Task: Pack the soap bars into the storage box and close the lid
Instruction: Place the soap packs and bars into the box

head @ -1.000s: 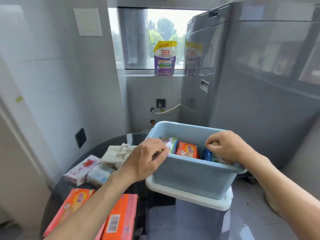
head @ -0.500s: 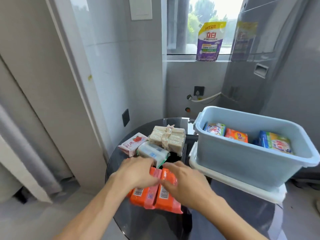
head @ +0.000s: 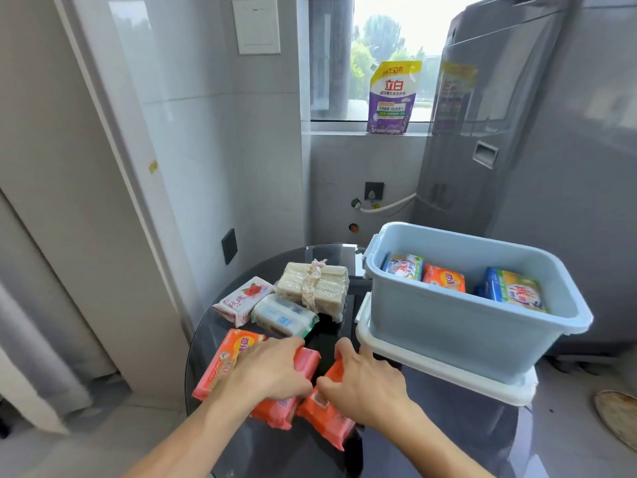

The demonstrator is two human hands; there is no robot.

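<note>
Now — left hand fingers clasp orange soap bar | right hand fingers clasp second orange bar

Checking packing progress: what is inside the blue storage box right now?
Inside the blue storage box: three wrapped soap packs, standing along its far side. Its near wall hides the bottom.

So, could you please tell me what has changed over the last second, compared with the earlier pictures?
Both hands left the blue box and came down to the orange soap packs on the table. The left hand now covers one pack; the right hand grips another, angling it away from its neighbour. The soaps inside the box, the white lid under it and the other bars on the table look unchanged.
</note>
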